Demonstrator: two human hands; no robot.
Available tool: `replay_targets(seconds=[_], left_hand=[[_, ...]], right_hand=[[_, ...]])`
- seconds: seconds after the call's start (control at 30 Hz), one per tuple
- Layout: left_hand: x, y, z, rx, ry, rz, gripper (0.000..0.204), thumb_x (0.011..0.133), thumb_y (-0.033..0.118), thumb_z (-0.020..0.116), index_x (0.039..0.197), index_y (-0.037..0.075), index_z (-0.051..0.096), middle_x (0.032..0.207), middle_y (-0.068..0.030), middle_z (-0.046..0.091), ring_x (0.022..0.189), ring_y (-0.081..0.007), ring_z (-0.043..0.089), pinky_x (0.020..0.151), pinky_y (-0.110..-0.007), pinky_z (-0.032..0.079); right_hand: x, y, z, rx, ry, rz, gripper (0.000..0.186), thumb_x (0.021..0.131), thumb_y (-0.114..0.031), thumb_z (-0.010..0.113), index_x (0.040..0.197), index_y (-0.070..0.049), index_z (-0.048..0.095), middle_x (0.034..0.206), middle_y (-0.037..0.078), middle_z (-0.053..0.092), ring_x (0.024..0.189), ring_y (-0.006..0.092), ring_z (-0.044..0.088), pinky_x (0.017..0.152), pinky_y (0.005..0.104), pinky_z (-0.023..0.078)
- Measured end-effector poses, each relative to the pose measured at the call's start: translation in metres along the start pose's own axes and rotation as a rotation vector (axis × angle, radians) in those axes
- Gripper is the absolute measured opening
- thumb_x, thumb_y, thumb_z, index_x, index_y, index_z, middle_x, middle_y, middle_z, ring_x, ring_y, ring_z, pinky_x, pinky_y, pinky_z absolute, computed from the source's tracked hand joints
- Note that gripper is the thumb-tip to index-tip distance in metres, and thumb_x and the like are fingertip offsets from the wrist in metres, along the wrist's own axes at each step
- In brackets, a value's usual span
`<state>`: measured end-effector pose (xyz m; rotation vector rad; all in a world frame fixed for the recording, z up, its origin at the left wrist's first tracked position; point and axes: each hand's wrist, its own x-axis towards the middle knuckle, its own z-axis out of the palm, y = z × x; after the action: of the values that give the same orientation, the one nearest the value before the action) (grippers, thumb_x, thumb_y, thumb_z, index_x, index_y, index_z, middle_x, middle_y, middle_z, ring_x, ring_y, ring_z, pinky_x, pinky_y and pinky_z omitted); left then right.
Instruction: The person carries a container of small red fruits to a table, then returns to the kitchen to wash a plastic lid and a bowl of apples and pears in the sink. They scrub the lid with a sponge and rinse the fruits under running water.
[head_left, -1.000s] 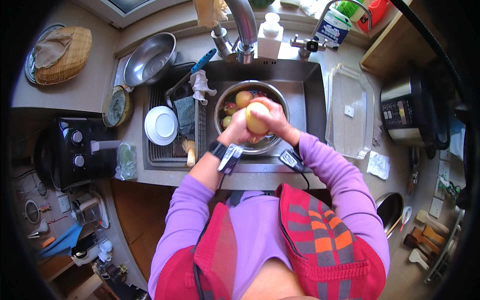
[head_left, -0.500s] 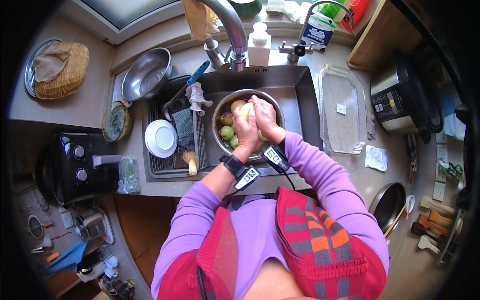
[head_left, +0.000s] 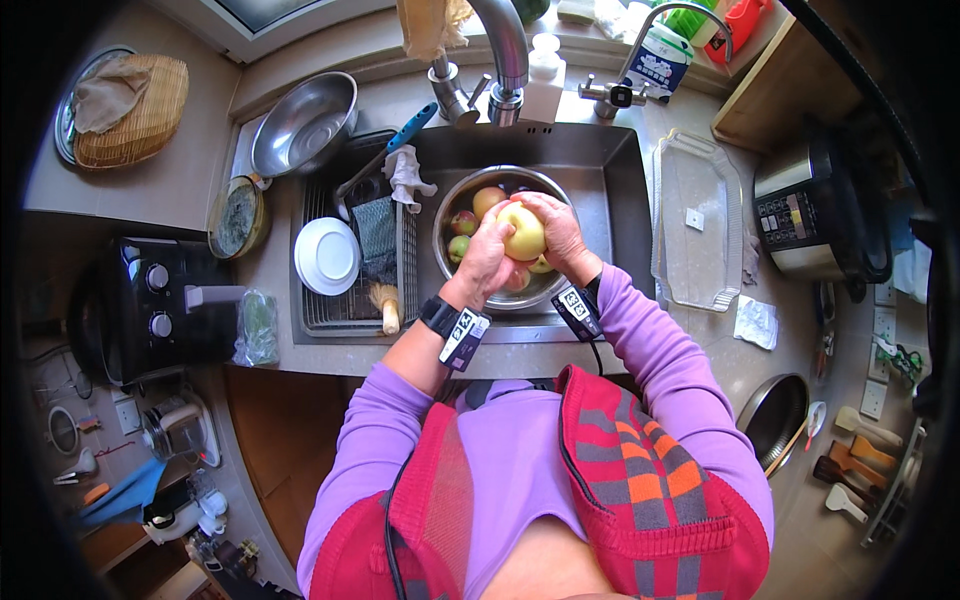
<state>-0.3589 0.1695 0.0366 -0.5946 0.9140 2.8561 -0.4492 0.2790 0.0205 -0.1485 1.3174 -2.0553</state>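
Left hand (head_left: 487, 262) and right hand (head_left: 564, 238) have parted slightly since the earlier frame, baring the yellow fruit (head_left: 525, 235) both grasp over the bowl (head_left: 441, 240): rightward of the left, leftward of the right, roundish, long axis unclear.

Gap right of bowl (head_left: 454, 186); rack (head_left: 407, 265) blocks left, faucet (head_left: 513, 65) behind

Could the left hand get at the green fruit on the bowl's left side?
Probably yes: the green fruit lies in plain view close by the left hand, though that hand is busy holding the pale yellow fruit.
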Motion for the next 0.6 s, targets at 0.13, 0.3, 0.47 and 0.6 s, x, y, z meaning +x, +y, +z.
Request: replay_targets(seconds=[0.13,0.3,0.47,0.6], left_hand=[[0.005,-0.002,-0.002,-0.078,-0.045,-0.006,0.049,0.086,0.012,0.038,0.134,0.013,0.026,0.131,-0.0135,0.031,0.12,-0.028,0.035,0.089,-0.046,0.041],[0.014,0.007,0.003,0.522,0.402,0.327,0.035,0.09,0.023,0.036,0.117,0.002,0.047,0.102,-0.0109,0.056,0.097,-0.025,0.056,0.085,-0.04,0.046],[0.01,0.022,0.01,0.165,0.472,-0.255,0.041,0.09,0.033,0.032,0.116,0.005,0.045,0.109,-0.0171,0.052,0.1,-0.0349,0.053,0.083,-0.053,0.044],[0.015,-0.017,0.018,1.346,0.823,0.679,0.044,0.087,0.038,0.05,0.113,0.003,0.045,0.101,-0.0156,0.055,0.09,-0.035,0.055,0.082,-0.04,0.045]], right_hand=[[0.002,-0.002,0.011,0.109,0.18,0.087,0.021,0.085,-0.018,0.052,0.094,-0.001,0.061,0.092,0.008,0.061,0.086,0.0172,0.058,0.079,0.0287,0.047],[-0.006,-0.001,0.037,-0.375,0.28,-0.18,0.03,0.085,-0.027,0.055,0.1,-0.001,0.06,0.094,0.007,0.06,0.09,0.015,0.055,0.083,0.0255,0.041],[0.002,0.009,0.017,-0.328,-0.056,-0.046,0.031,0.083,-0.025,0.057,0.104,-0.001,0.06,0.098,0.011,0.06,0.093,0.0166,0.055,0.083,0.0276,0.043],[0.013,0.041,0.02,-0.628,0.353,-0.047,0.037,0.084,-0.035,0.053,0.098,-0.003,0.062,0.094,0.019,0.062,0.088,0.0249,0.06,0.078,0.0318,0.045]])
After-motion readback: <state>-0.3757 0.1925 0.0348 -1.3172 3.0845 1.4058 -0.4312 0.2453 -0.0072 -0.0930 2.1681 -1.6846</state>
